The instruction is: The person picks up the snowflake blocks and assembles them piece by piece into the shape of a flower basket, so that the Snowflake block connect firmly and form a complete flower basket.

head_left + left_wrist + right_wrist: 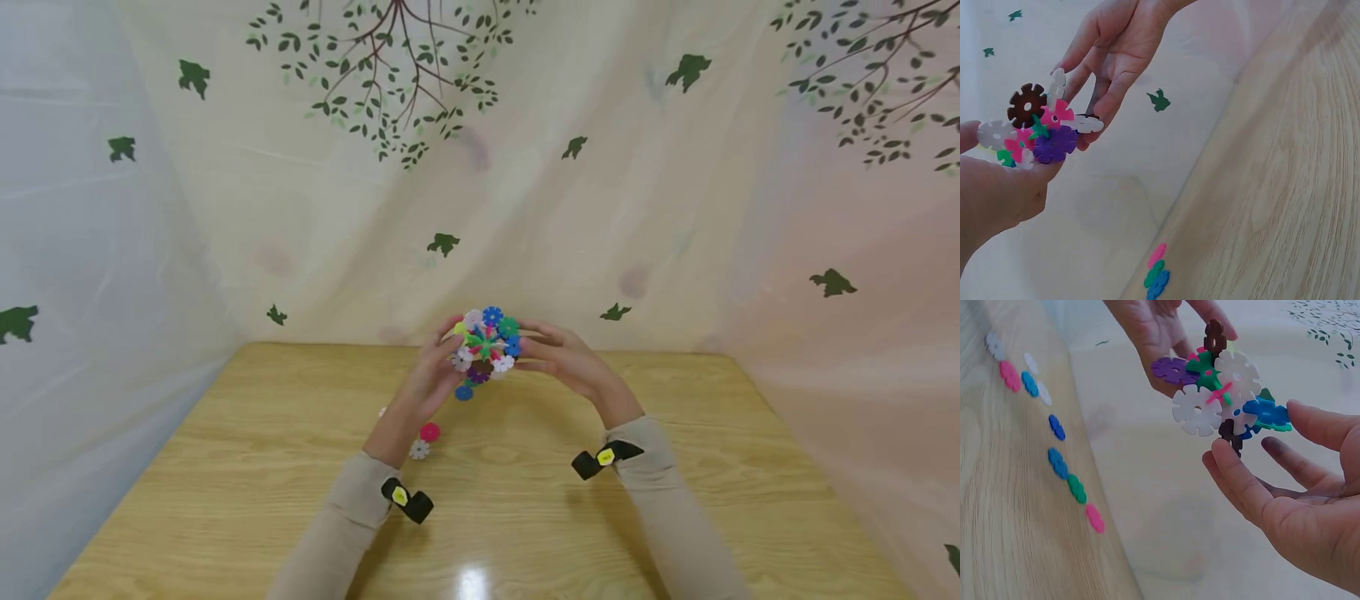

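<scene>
Above the table, both hands hold a ball-like cluster of interlocking plastic snowflake discs (485,343). Its notched discs are white, blue, green, purple, pink and brown, slotted together at angles. My left hand (429,377) grips the cluster from the left side, thumb toward me. From the right, my right hand (576,364) curls its fingers and thumb around the outer discs. In the right wrist view, the thumb touches a blue disc (1266,412) and a fingertip lies at a dark brown disc (1230,434). A purple disc (1055,145) faces the left wrist camera.
Loose discs lie on the wooden table (675,517): a blue one (464,392), a pink one (430,432) and a white one (419,450). The right wrist view shows several in a row, including a green disc (1077,489). A leaf-patterned curtain (525,208) surrounds the table.
</scene>
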Motion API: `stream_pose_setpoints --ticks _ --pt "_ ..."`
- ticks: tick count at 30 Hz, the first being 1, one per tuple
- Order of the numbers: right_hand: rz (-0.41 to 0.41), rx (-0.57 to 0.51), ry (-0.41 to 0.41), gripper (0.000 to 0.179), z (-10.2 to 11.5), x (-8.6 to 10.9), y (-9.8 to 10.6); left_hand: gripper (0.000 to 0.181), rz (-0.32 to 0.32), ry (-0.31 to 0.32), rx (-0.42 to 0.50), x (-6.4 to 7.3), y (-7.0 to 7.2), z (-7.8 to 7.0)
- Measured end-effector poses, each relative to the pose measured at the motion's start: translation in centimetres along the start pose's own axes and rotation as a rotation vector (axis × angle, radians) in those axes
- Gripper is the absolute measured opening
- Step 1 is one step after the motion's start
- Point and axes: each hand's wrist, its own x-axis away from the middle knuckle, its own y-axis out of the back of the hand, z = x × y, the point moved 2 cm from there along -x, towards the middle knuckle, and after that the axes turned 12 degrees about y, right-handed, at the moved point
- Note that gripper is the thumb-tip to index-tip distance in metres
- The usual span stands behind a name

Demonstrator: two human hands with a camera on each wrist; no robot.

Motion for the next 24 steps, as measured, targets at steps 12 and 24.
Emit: stream_pose_setpoints --ticks 12,24 --pt "0.013 0.113 0.011 0.055 -0.9 3.1 4.5 0.047 -0.021 0.04 -0.305 -2.4 -2.4 3.4" --pt "-0.019 0.141 -0.1 0.059 -3.8 6.4 7.4 0.043 -0.109 0.09 -0.42 -4.7 -3.5 7.4"
